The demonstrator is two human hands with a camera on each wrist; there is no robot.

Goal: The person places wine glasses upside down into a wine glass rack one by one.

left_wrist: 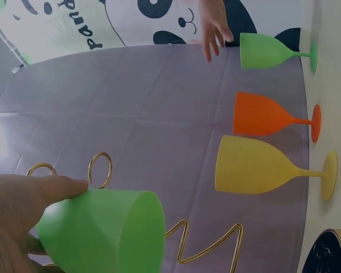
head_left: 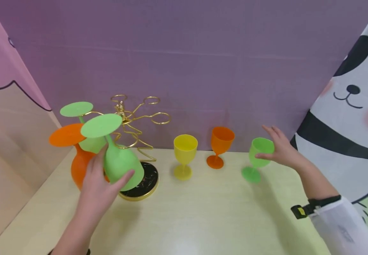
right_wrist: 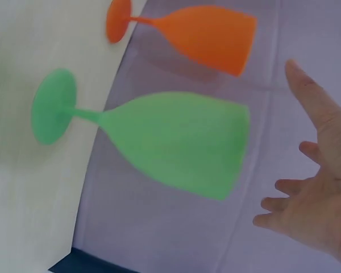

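My left hand [head_left: 96, 184] grips the bowl of an upside-down green goblet [head_left: 123, 168], thumb and fingers on either side of it. The goblet's foot is at the top, next to a ring of the gold goblet rack [head_left: 145, 180]. Hanging upside down on the rack's left side are an orange goblet [head_left: 66, 135] and another green goblet [head_left: 76, 108], both partly hidden. My right hand [head_left: 281, 152] is held with fingers spread, its thumb overlapping the bowl of an upright green goblet [right_wrist: 176, 142] in the head view. In the right wrist view a gap shows between them.
Upright on the pale table [head_left: 203, 212] stand a yellow goblet [head_left: 185, 150] and an orange goblet [head_left: 222, 140], between the rack and the right-hand green goblet. Behind them rises a purple cloth backdrop [head_left: 187, 71]. A panda-printed cloth [head_left: 346, 120] borders the right side.
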